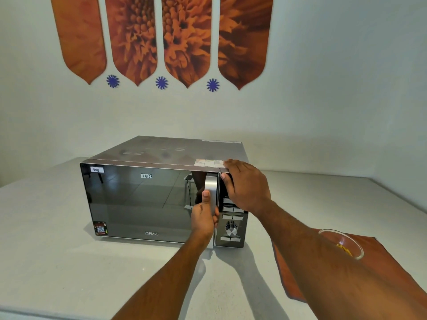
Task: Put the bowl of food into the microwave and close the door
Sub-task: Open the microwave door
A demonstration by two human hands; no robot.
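A silver microwave with a dark mirrored door stands on the counter, its door flush with the front. My left hand grips the vertical silver door handle, thumb pressed up along it. My right hand rests flat on the top right corner of the microwave, fingers over the control panel. A clear glass bowl holding some yellow food sits to the right on an orange cloth, partly hidden behind my right forearm.
The orange cloth lies on the grey counter right of the microwave. A knob and several buttons fill the control panel. Orange flower wall art hangs on the white wall behind. The counter's front edge runs along the bottom left.
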